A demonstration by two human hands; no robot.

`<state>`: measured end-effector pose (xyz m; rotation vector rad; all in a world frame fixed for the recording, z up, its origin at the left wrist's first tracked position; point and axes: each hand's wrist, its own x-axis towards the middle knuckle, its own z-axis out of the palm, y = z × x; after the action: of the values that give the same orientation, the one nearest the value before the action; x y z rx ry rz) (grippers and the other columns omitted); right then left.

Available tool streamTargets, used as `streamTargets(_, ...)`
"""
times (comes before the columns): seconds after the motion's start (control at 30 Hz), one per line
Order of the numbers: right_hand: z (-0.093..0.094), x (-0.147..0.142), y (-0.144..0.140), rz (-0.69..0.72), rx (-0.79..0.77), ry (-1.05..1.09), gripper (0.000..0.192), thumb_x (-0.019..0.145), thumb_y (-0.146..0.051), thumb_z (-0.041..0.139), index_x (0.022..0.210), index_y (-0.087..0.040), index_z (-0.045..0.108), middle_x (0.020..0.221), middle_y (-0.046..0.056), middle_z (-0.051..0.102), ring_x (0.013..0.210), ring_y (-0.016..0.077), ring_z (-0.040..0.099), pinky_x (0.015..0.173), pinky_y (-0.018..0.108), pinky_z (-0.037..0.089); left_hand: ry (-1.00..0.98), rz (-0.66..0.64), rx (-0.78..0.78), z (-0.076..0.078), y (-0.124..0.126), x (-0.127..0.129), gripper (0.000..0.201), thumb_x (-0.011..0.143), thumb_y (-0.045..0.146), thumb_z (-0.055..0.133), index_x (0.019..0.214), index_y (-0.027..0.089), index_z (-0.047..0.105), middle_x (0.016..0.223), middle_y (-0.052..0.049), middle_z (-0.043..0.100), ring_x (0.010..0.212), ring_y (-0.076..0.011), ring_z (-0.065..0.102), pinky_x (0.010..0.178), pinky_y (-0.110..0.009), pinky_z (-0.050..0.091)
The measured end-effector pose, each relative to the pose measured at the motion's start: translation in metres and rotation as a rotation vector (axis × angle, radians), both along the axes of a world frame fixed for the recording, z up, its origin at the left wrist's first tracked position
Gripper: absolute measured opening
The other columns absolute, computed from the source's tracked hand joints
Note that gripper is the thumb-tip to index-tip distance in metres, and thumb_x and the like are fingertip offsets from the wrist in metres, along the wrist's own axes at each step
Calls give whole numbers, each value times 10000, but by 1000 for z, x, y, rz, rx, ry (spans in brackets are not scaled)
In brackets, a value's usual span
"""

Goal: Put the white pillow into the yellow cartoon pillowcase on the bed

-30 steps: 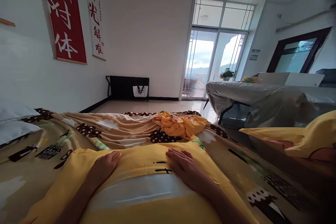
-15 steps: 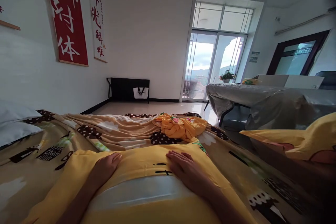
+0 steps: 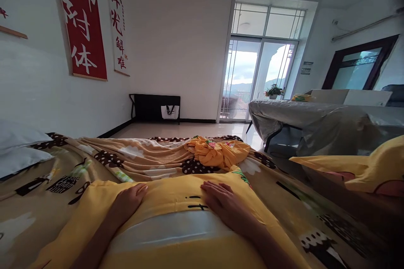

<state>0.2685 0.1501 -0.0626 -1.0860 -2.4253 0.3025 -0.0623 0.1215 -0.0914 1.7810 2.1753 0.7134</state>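
A yellow pillow (image 3: 164, 193) with black lettering and a pale grey band lies in front of me on a patterned blanket (image 3: 126, 162). My left hand (image 3: 131, 201) rests palm down on the pillow's left part, fingers lying along the fabric and slightly bent. On the right part, beside the lettering, my right hand (image 3: 222, 201) lies flat with its fingers stretched out and close together. Neither hand grips the pillow. Just beyond the pillow is a bunched orange-yellow cloth (image 3: 217, 153) with a coloured print.
White pillows (image 3: 22, 151) are at the far left. More yellow fabric (image 3: 375, 164) lies at the right. Behind it stands a table (image 3: 315, 111) under plastic sheeting. A black folded frame (image 3: 147, 107) with a white bag (image 3: 170, 112) leans against the back wall.
The view has shifted very slightly. Both hands keep their places on the pillow.
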Motion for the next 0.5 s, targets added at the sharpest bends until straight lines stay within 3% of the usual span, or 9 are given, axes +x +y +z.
streamTargets(0.27,-6,-3,4,-25,21,70,415,943,-402,357,1237,-223,589,1299,50,576,1206,199,505,1036,366,354,-58,-7,18,-8,7,-7,535,849,468,288,1118,166,639,1235,-102,626,1164,-264,552,1042,-387,358)
streamTargets(0.37,-8,-4,6,-32,12,101,422,933,-419,367,1220,-222,606,1279,55,591,1191,204,515,1034,365,348,-175,-51,126,-6,5,-8,514,812,480,373,1093,154,655,1180,-93,659,1129,-262,577,1011,-361,409)
streamTargets(0.5,-1,1,-1,42,-9,106,423,919,-410,371,1242,-247,590,1293,41,582,1226,199,482,1049,376,327,-382,-200,327,3,-15,-2,510,810,528,418,1085,177,667,1193,-61,655,1133,-261,577,992,-366,454)
